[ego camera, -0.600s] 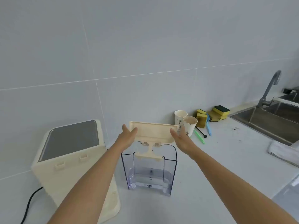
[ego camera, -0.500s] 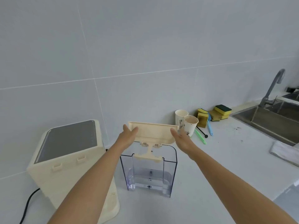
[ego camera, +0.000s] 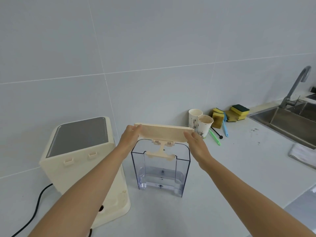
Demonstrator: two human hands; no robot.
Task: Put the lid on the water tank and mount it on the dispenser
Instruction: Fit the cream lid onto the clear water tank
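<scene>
A cream lid [ego camera: 162,131] hovers level just above the open top of a clear plastic water tank [ego camera: 160,170] that stands upright on the white counter. My left hand [ego camera: 129,136] grips the lid's left end and my right hand [ego camera: 195,142] grips its right end. The lid's cream T-shaped stem [ego camera: 161,152] hangs down inside the tank's upper part. The cream dispenser [ego camera: 80,154], with a dark grey sloped top, stands to the left of the tank, and my left forearm passes in front of it.
Two paper cups [ego camera: 201,123] stand behind the tank near the tiled wall. Yellow-green sponges [ego camera: 234,112], a blue brush [ego camera: 225,126] and a green stick [ego camera: 214,137] lie to the right. A steel sink [ego camera: 289,124] with faucet and a folded cloth [ego camera: 302,155] are far right. A black cord [ego camera: 36,207] trails left.
The lid has come down a little toward the tank's rim, both hands still on its ends. The view has shifted slightly.
</scene>
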